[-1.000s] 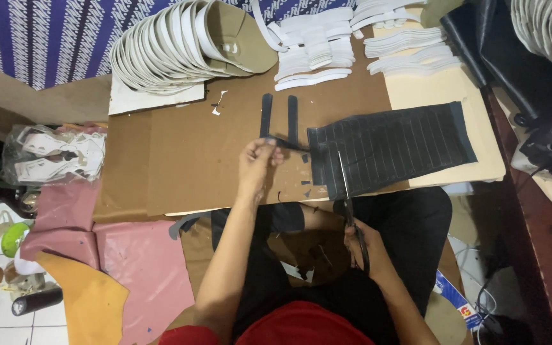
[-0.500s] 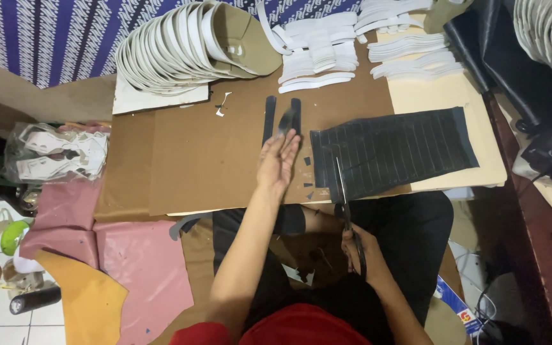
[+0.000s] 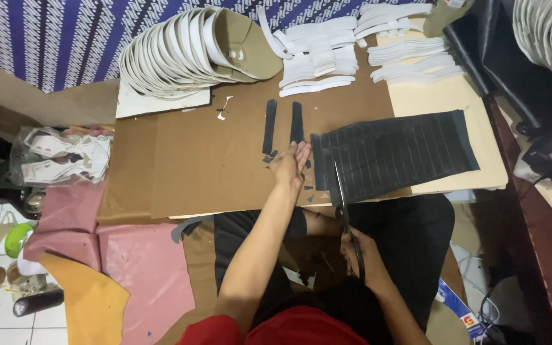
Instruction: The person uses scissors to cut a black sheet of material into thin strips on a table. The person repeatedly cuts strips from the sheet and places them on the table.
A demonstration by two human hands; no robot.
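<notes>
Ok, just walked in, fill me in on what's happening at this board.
A person sits at a brown cardboard work board cutting a dark ruled sheet. The right hand holds scissors with the blades pointing into the sheet's near edge. The left hand lies flat on the board beside the sheet's left edge, fingers at the foot of two cut dark strips lying side by side. Stacks of white cut pieces and a fan of curved white pieces sit along the far edge.

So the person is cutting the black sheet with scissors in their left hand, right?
Not quite. The head view shows the scissors in the right hand, cutting into the black sheet. The left hand rests flat by the cut black strips.
</notes>
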